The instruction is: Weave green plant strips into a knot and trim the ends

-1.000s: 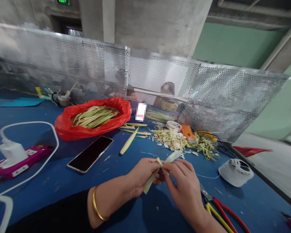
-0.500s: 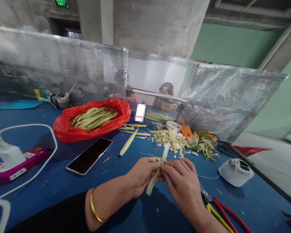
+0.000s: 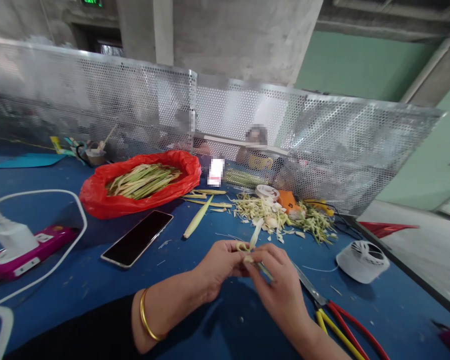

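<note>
My left hand pinches a pale green leaf strip, husk-like, curled into a small loop near the fingertips. Meeting it from the right, my right hand closes its thumb and fingers on the same strip, whose upper end sticks up above both hands. Its lower part is mostly hidden by my right fingers. Shears with red and yellow handles lie beside my right forearm. Beyond my hands rests a whole pale green husk-like piece. A white spool of thread stands to the right, its loose end trailing leftward.
A red plastic bag holds many long green leaves. In front of it lies a black phone. Leaf scraps are heaped near a white tape roll. A purple power strip sits left; a perforated metal screen stands behind.
My right hand has turned and shifted slightly left over the strip. The strip's lower end, which hung down between my hands, has swung right under my right fingers.
</note>
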A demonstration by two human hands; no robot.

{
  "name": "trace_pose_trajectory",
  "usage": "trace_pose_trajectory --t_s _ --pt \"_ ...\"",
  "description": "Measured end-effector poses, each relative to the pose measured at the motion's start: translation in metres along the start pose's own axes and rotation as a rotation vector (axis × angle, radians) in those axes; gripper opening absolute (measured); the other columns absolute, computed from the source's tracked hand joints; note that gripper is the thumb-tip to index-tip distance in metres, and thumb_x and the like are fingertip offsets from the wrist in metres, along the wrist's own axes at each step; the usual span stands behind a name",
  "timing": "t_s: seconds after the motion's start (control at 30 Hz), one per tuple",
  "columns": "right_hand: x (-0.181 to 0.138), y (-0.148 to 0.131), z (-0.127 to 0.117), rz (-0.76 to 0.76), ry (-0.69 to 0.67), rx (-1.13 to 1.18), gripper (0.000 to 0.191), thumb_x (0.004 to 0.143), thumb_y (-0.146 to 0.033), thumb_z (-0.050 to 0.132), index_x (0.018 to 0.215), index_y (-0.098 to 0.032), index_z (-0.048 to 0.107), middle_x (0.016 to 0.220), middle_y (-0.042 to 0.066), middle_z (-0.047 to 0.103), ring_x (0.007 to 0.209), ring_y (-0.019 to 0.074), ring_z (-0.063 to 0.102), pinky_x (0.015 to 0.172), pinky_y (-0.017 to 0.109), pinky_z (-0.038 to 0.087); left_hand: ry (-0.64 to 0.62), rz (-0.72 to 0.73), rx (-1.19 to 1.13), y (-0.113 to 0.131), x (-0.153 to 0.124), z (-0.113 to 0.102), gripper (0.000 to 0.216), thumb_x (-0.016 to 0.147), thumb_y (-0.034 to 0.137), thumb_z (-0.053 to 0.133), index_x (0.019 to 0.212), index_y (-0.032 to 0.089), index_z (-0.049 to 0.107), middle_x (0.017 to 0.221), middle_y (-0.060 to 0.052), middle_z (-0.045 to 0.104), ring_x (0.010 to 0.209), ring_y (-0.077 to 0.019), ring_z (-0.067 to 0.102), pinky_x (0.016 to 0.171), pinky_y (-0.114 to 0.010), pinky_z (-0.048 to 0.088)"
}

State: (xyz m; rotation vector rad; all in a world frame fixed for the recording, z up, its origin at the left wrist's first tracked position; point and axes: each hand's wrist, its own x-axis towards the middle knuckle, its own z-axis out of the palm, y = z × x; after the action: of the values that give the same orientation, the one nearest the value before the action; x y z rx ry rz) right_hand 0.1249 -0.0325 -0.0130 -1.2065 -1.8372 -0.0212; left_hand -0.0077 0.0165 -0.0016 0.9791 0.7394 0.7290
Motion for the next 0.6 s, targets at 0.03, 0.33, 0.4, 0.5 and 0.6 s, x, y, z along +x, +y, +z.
trace_pose_trajectory --t_s 0.03,0.33,0.4,0.5,0.6 --pt "0.001 0.002 -0.001 0.128 0.032 0.074 0.018 0.087 -0.022 0.054 0.069 -0.020 0.056 0.073 0.001 0.058 0.071 0.0159 0.054 0.067 0.028 0.041 -0.009 -0.007 0.031 0.000 0.000 -0.001 0.026 0.063 0.027 0.075 0.084 0.012 0.071 0.073 -0.003 0.067 0.063 -0.0102 0.059 0.065 -0.023 0.046" --pt "0.008 0.013 0.002 0.840 -0.007 0.725 0.027 0.068 -0.040 0.069 0.060 -0.017 0.057 0.054 -0.002 0.055 0.051 0.0123 0.048 0.053 0.025 0.039 -0.013 -0.084 0.099 0.003 0.000 -0.003 0.031 0.068 0.030 0.072 0.094 0.013 0.070 0.081 -0.008 0.072 0.068 -0.0140 0.067 0.069 -0.026 0.051" --pt "0.007 0.013 0.002 0.827 0.003 0.696 0.029 0.068 -0.041 0.070 0.058 -0.017 0.056 0.052 -0.003 0.054 0.049 0.0114 0.047 0.051 0.024 0.038 -0.020 -0.077 0.104 0.003 0.000 -0.003 0.030 0.066 0.029 0.074 0.091 0.013 0.070 0.079 -0.007 0.072 0.068 -0.0135 0.067 0.069 -0.025 0.051" --pt "0.007 0.012 0.003 0.825 -0.009 0.666 0.028 0.068 -0.040 0.070 0.060 -0.017 0.057 0.052 -0.003 0.054 0.048 0.0106 0.046 0.049 0.023 0.037 0.032 -0.061 0.135 0.003 0.000 -0.003 0.028 0.064 0.023 0.075 0.089 0.013 0.070 0.072 -0.006 0.071 0.063 -0.0126 0.066 0.064 -0.023 0.051" --pt "0.008 0.010 0.004 0.870 -0.048 0.715 0.025 0.068 -0.040 0.067 0.067 -0.016 0.061 0.056 -0.002 0.058 0.047 0.0108 0.048 0.047 0.023 0.038 0.109 -0.069 0.126 0.003 0.001 -0.002 0.031 0.064 0.023 0.075 0.092 0.012 0.066 0.067 -0.004 0.070 0.060 -0.0129 0.065 0.059 -0.022 0.050"
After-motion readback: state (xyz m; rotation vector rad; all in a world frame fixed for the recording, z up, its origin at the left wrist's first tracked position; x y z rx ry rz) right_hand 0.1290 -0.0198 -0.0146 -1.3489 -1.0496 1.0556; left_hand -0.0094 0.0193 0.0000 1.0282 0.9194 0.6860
